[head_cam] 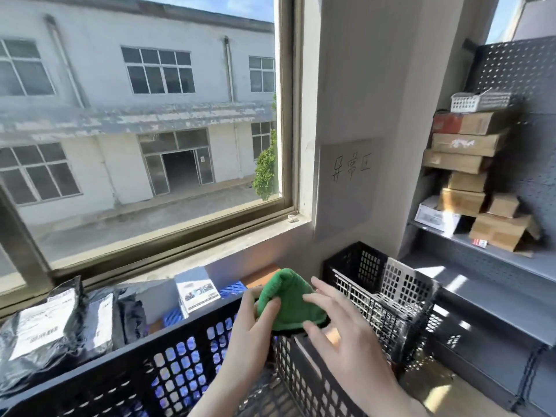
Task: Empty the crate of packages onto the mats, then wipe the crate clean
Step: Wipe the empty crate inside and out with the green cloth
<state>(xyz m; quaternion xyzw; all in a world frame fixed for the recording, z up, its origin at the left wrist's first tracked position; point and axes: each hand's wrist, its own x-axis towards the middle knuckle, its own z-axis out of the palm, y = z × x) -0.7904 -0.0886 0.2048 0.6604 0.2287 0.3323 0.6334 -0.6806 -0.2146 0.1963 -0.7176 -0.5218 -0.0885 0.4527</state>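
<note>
A green cloth (pixel 287 299) is bunched up above the rim of a black perforated crate (pixel 180 362) low in the middle of the view. My left hand (pixel 255 323) pinches the cloth's left side. My right hand (pixel 340 323) touches its right side with spread, straight fingers. Black poly mailers with white labels (pixel 51 329) and a white-labelled package (pixel 197 291) stand behind the crate's far wall. Blue mats (pixel 231 288) show behind them.
A second black crate (pixel 391 299) stands to the right against the wall. Grey metal shelving (pixel 496 254) on the right holds stacked cardboard boxes (pixel 463 179) and a white basket (pixel 478 102). A large window and its sill (pixel 210 245) run along the back.
</note>
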